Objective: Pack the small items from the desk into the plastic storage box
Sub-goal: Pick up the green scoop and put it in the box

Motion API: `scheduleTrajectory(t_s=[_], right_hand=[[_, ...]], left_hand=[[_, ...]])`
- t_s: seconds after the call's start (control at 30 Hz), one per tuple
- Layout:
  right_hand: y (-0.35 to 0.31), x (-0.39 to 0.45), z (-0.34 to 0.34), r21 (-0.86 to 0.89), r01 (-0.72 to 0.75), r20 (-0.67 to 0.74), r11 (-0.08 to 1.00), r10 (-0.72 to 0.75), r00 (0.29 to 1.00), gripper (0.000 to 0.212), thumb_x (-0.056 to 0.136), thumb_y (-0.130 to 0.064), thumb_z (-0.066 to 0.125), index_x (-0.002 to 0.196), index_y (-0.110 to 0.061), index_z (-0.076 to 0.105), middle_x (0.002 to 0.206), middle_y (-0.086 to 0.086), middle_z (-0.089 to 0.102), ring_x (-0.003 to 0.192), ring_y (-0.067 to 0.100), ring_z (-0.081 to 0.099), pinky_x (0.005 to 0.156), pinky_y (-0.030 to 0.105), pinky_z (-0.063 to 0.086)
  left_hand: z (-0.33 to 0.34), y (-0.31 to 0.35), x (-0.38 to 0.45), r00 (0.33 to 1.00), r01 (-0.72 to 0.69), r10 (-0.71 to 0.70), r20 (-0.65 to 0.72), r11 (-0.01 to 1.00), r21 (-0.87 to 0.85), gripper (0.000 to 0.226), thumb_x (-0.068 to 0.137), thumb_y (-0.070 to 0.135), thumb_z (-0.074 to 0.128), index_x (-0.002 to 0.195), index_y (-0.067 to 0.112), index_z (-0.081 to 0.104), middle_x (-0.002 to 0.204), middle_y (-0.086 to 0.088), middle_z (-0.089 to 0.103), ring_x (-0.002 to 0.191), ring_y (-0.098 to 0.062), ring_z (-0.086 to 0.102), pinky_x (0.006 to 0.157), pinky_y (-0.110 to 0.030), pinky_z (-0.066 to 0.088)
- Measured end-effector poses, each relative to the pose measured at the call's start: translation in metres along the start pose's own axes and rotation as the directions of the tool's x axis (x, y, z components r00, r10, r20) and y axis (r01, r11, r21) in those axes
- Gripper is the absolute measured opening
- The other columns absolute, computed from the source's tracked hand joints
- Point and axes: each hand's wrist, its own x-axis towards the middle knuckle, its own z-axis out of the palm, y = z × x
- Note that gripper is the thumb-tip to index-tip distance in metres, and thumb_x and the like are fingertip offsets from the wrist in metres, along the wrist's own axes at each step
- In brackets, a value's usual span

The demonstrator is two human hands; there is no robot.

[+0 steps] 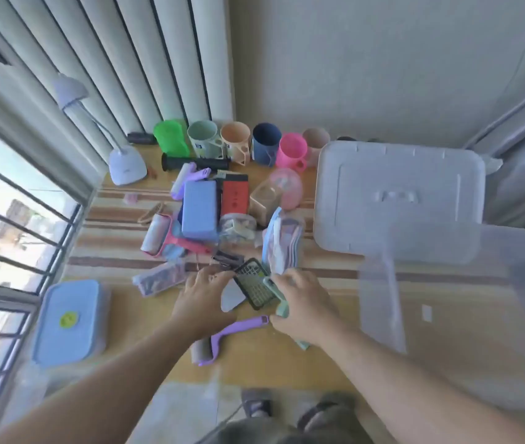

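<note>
My right hand (302, 302) has its fingers curled over the pale green frame of a grater (256, 285), a flat piece with a dark grid of small holes, tilted up off the desk (286, 363). My left hand (201, 296) reaches in beside it, fingertips bent down at the grater's far left corner; the blur keeps me from telling whether it grips anything there. Just under both hands lies a lilac lint roller (222, 339), its handle pointing toward my right wrist.

Past the grater stands a clear packet of folded cloths (282, 243), leaning upright. Left of that sit a periwinkle rectangular case (199, 209), a red and black case (234, 195), and a pink-handled lint roller (165, 233). A row of cups (235, 142) in green, mint, peach, navy and pink lines the far edge by the wall.

The plastic storage box (446, 299) is translucent and frosted, sitting at the right side of the desk, its near wall smeared by motion. Its lid (398, 200), the same cloudy plastic with a moulded handle, lies flat just behind it. A blue lidded container (70, 322) rests at the left edge, and a white desk lamp (123, 161) stands by the window.
</note>
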Motion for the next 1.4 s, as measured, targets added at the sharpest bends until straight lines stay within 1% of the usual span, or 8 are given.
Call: scheduleTrajectory(t_s=[0.1, 0.3, 0.57, 0.73, 0.93, 1.03, 1.17, 1.4], right_hand=[[0.011, 0.004, 0.023, -0.046, -0.057, 0.043, 0.997, 0.059, 0.997, 0.083, 0.086, -0.056, 0.068, 0.156, -0.033, 0.03, 0.152, -0.001, 0.034, 0.142, 0.026, 0.031, 0.106, 0.041, 0.044], [0.029, 0.01, 0.04, -0.082, -0.109, 0.07, 0.991, 0.115, 0.991, 0.092, 0.079, -0.059, 0.076, 0.151, -0.04, 0.023, 0.154, 0.0, 0.031, 0.137, 0.029, 0.036, 0.105, 0.048, 0.046], [0.037, 0.013, 0.054, -0.151, -0.226, 0.105, 0.962, 0.242, 0.964, 0.125, 0.073, -0.064, 0.081, 0.16, -0.044, -0.007, 0.156, 0.01, 0.027, 0.131, 0.033, 0.045, 0.102, 0.047, 0.049], [0.035, 0.016, 0.046, -0.155, -0.254, 0.123, 0.955, 0.274, 0.954, 0.109, 0.079, -0.044, 0.079, 0.158, -0.044, 0.005, 0.141, 0.009, 0.034, 0.113, 0.03, 0.049, 0.083, 0.04, 0.051], [0.029, 0.013, 0.051, -0.17, -0.237, 0.207, 0.957, 0.27, 0.941, 0.111, 0.072, -0.066, 0.076, 0.157, -0.04, 0.01, 0.154, 0.008, 0.022, 0.131, 0.036, 0.039, 0.096, 0.05, 0.048], [0.018, 0.015, 0.07, -0.198, -0.196, 0.251, 0.96, 0.243, 0.937, 0.122, 0.062, -0.078, 0.076, 0.158, -0.041, 0.01, 0.16, 0.005, 0.013, 0.138, 0.038, 0.032, 0.101, 0.055, 0.043], [0.008, 0.013, 0.092, -0.27, -0.168, 0.199, 0.948, 0.225, 0.954, 0.124, 0.07, -0.065, 0.082, 0.161, -0.034, 0.004, 0.155, 0.011, 0.022, 0.134, 0.038, 0.034, 0.103, 0.053, 0.042], [0.017, 0.011, 0.044, 0.053, -0.139, 0.059, 0.989, 0.136, 0.989, 0.107, 0.063, -0.044, 0.086, 0.148, -0.042, 0.021, 0.144, 0.004, 0.023, 0.125, 0.033, 0.038, 0.091, 0.046, 0.052]], left_hand=[[0.017, 0.0, 0.007, 0.999, 0.039, -0.037, -0.026, 0.998, 0.055, 0.09, 0.066, 0.048, 0.07, 0.145, 0.047, 0.026, 0.15, 0.0, 0.027, 0.134, -0.035, 0.034, 0.109, -0.048, 0.04], [0.032, -0.003, 0.022, 0.999, 0.031, -0.027, -0.026, 0.978, 0.208, 0.094, 0.075, 0.047, 0.075, 0.151, 0.043, 0.021, 0.146, -0.007, 0.033, 0.131, -0.034, 0.034, 0.111, -0.045, 0.037], [0.024, 0.004, 0.024, 0.998, 0.034, -0.016, -0.065, 0.957, 0.289, 0.081, 0.068, 0.023, 0.074, 0.139, 0.037, 0.037, 0.145, -0.004, 0.04, 0.124, -0.034, 0.042, 0.105, -0.042, 0.039], [0.014, 0.001, 0.012, 0.992, 0.027, 0.001, -0.123, 0.975, 0.22, 0.075, 0.058, 0.024, 0.069, 0.128, 0.034, 0.044, 0.137, 0.0, 0.045, 0.115, -0.033, 0.047, 0.097, -0.041, 0.046], [0.006, 0.008, 0.005, 0.988, 0.011, 0.014, -0.155, 0.987, 0.16, 0.072, 0.06, 0.026, 0.069, 0.127, 0.034, 0.042, 0.131, -0.001, 0.048, 0.114, -0.032, 0.049, 0.098, -0.041, 0.046], [0.01, 0.011, 0.004, 0.983, 0.003, 0.028, -0.181, 0.986, 0.168, 0.075, 0.06, 0.027, 0.071, 0.129, 0.033, 0.043, 0.136, -0.002, 0.047, 0.117, -0.033, 0.05, 0.099, -0.042, 0.045], [0.015, 0.013, -0.002, 0.982, -0.035, 0.071, -0.177, 0.98, 0.196, 0.082, 0.061, 0.03, 0.073, 0.136, 0.035, 0.04, 0.143, -0.004, 0.043, 0.123, -0.034, 0.048, 0.103, -0.046, 0.044], [-0.002, 0.032, -0.015, 0.98, -0.04, 0.086, -0.177, 0.968, 0.246, 0.08, 0.059, 0.03, 0.074, 0.133, 0.038, 0.045, 0.135, -0.01, 0.041, 0.117, -0.04, 0.046, 0.098, -0.05, 0.045]])
